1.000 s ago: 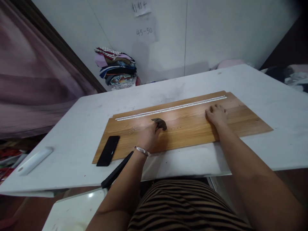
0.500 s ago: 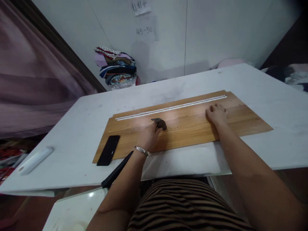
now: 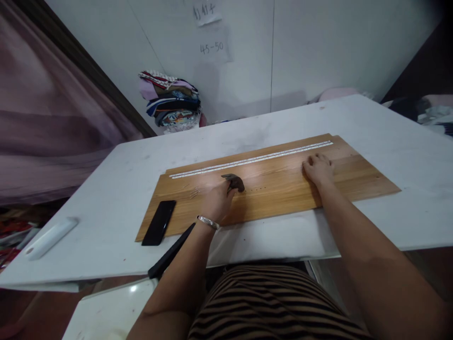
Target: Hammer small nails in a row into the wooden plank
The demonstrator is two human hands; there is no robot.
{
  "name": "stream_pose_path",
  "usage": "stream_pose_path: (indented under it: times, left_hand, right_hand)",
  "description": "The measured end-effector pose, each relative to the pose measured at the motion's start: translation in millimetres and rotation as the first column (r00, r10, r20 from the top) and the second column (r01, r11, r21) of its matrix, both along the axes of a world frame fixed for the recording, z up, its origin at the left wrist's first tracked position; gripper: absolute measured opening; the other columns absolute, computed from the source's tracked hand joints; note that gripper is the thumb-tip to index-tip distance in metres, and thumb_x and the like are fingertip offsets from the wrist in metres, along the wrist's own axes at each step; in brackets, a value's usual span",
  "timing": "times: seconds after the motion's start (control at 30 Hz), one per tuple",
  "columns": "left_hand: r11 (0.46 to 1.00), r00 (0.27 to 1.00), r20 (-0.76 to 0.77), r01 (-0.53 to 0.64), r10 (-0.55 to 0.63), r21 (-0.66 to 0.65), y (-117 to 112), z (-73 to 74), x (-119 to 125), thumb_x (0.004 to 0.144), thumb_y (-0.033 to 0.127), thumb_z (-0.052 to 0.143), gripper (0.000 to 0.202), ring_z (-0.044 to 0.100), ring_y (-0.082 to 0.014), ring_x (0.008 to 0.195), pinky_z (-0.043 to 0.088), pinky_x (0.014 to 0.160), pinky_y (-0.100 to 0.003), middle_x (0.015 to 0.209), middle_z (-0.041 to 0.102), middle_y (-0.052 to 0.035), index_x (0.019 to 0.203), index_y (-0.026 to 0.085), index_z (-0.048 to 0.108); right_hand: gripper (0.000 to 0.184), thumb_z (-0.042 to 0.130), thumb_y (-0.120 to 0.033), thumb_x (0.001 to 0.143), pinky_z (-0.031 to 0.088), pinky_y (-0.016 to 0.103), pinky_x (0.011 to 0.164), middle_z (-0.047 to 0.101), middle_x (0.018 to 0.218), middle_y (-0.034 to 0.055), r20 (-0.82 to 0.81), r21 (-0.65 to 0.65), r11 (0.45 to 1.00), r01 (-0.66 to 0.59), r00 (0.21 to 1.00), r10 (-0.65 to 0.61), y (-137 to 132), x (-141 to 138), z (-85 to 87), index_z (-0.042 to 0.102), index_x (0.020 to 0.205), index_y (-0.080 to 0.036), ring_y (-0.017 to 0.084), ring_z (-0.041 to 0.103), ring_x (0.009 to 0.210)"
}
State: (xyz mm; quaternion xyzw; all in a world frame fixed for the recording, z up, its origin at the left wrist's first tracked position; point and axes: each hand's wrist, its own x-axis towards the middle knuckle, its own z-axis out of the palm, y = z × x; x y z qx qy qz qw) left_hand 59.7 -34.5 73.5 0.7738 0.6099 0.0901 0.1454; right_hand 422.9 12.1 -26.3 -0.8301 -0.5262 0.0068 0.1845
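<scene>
1. Left hand (image 3: 217, 200): closed around 1 hammer (image 3: 233, 182), gripping it just below the dark metal head. The head rests on or just above the board (image 3: 354, 179); contact cannot be confirmed. The black handle runs back under the wrist and overhangs the near edge of the desk (image 3: 106, 198). A metal bracelet (image 3: 207, 222) sits on this wrist.

2. Right hand (image 3: 318, 169): palm down on the board, fingers loosely spread and holding nothing. It lies well apart from the hammer, toward the right end of the board.

3. Board: 1 long wood-grain panel lying flat on the white desk, its long side facing the person. The near edge lies close to the desk's near edge.

4. Strip (image 3: 251, 159): 1 narrow pale strip runs along the board near its far edge, for almost the full length. Its material cannot be identified.

5. Phone (image 3: 159, 222): 1 dark phone lies face up on the left near corner of the board, near the left hand.

6. White bar (image 3: 51, 236): lies on the desk at the far left, well apart from the board.

7. Background: 1 stack of folded cloth (image 3: 173, 101) stands against the wall behind the desk. 2 paper notes (image 3: 212, 47) are fixed to the wall above it.
</scene>
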Motion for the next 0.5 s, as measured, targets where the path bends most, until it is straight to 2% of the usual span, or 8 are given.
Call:
stream_pose_path:
  times: [0.5]
  left_hand:
    - [1.000,1.000,0.001,0.005,-0.005,0.009,-1.4,2.0,-1.1,0.098,0.031,0.053,0.025,0.071,-0.0240,0.094,0.046,0.075,-0.028,0.103,0.076,-0.0110,0.115,0.018,0.066]
  right_hand:
    - [0.036,0.040,-0.035,0.092,0.032,0.050,0.104,0.062,0.122,0.0163,-0.005,0.010,1.000,0.010,1.000,-0.009,0.6,-0.4,-0.4,0.070,0.103,-0.018,0.031,0.048,0.120]
